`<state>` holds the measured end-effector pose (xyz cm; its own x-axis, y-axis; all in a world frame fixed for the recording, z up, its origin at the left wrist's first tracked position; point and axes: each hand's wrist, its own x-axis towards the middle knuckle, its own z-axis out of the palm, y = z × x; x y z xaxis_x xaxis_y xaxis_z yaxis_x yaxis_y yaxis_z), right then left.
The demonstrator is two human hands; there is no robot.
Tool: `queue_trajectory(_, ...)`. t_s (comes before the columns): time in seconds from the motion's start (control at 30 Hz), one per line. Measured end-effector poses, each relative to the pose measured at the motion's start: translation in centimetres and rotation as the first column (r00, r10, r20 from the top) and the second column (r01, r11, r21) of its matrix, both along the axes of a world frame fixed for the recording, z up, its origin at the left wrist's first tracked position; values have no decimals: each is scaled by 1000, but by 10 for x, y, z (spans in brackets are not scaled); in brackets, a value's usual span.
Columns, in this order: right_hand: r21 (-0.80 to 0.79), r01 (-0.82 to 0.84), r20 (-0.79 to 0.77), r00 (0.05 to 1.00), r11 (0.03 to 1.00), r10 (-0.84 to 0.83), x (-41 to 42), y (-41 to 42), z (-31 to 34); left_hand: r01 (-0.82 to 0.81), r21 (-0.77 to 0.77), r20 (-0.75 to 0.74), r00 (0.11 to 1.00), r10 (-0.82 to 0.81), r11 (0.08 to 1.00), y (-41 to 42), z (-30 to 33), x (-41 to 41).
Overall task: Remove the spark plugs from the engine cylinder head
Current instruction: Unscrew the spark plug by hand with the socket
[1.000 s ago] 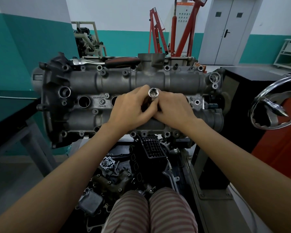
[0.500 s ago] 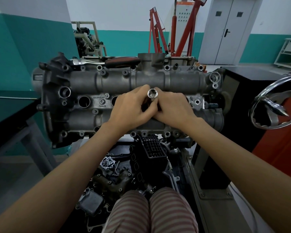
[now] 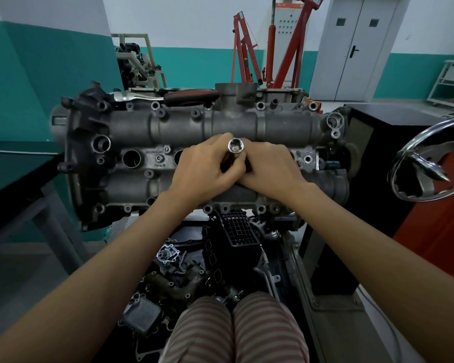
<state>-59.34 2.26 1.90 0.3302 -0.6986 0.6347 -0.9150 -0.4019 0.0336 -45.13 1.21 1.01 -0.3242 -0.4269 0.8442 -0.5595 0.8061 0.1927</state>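
Both hands meet at the middle of the engine cylinder head (image 3: 199,155), on the row of plug wells.

Item 1, our left hand (image 3: 207,167): fingers curled round the shaft of a socket tool (image 3: 235,145), knuckles uppermost, wrist over the near edge of the casting.

Item 2, our right hand (image 3: 269,166): fingers curled in on the same shaft from the other side, touching the left hand.

Item 3, socket tool: chrome, standing roughly upright between the two hands, its open round end facing up at us. Its lower part is hidden by our fingers, so we cannot tell what it sits on.

Item 4, engine cylinder head: grey cast metal, lying lengthwise across the view. Two round wells (image 3: 131,158) show open and dark to the left of our hands; no spark plug can be made out in them from here.

Item 5, ratchet wrench (image 3: 165,96): chrome shank, dark red-and-black grip, lying along the far edge of the head, well apart from our hands.

Item 6, loose engine parts (image 3: 173,268): a dark heap below the head, near our knees.

Item 7, red engine hoist (image 3: 247,53): standing at the back wall, beside a grey double door (image 3: 357,45).

Item 8, chrome handwheel (image 3: 425,163): at the right edge.
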Motion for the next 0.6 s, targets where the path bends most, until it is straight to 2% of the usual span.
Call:
queue_trajectory(0.17,12,19,31,999,1000,-19,0,1,-1,-66,-6,-9,998,65,998,-1,0,2)
queue_trajectory(0.4,-3,23,-35,999,1000,-23,1,0,-2,-24,-1,10,1000,24,1000,2,2,0)
queue_trajectory(0.6,-22,40,-9,999,999,-40,1,0,-2,-63,-23,-3,998,63,998,-1,0,2)
